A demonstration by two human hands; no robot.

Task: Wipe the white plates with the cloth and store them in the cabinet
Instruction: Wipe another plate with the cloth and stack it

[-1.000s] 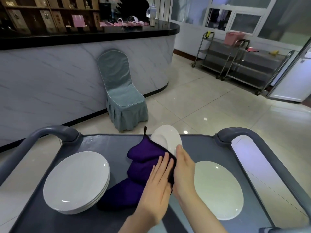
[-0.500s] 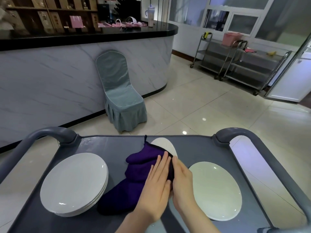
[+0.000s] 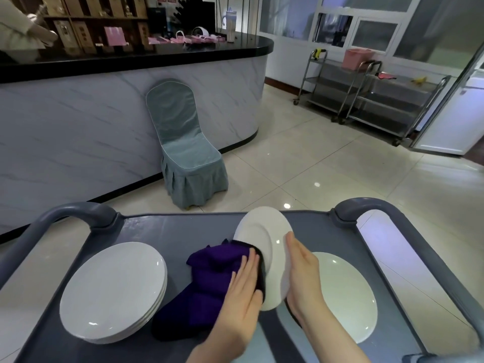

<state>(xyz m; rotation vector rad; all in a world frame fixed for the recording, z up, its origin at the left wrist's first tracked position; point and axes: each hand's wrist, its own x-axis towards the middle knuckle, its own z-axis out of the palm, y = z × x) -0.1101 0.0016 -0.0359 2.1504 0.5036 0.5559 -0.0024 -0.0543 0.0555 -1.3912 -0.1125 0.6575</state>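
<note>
On the top of the grey cart (image 3: 170,229), in the head view, one white plate (image 3: 264,247) stands tilted on its edge between the two hands. The left hand (image 3: 243,292) lies flat, its grip spread with straight fingers, pressing the purple cloth (image 3: 209,279) against the plate's near face. The right hand (image 3: 301,265) backs the plate from the other side, fingers straight along it. Whether its thumb hooks the rim I cannot tell. Held this way, the plate is braced against the push of the wiping, and its face is turned up where the cloth can reach it. The rest of the cloth trails down onto the cart.

A stack of plates (image 3: 112,292) sits to the left of the cloth, probably those waiting their turn. A lone plate (image 3: 340,297) lies flat to the right, just beside the right wrist, likely one already done. This is the wiping step, and storing seems some way off.

No cabinet shows clearly. Beyond the cart are a covered chair (image 3: 188,153) against a marble-fronted bar (image 3: 104,113), open tiled floor, and steel trolleys (image 3: 379,95) by the far wall. The cart's raised handles (image 3: 379,208) flank the plates, and a plate must be lifted clear of them. The lone plate so near the right arm could be knocked.
</note>
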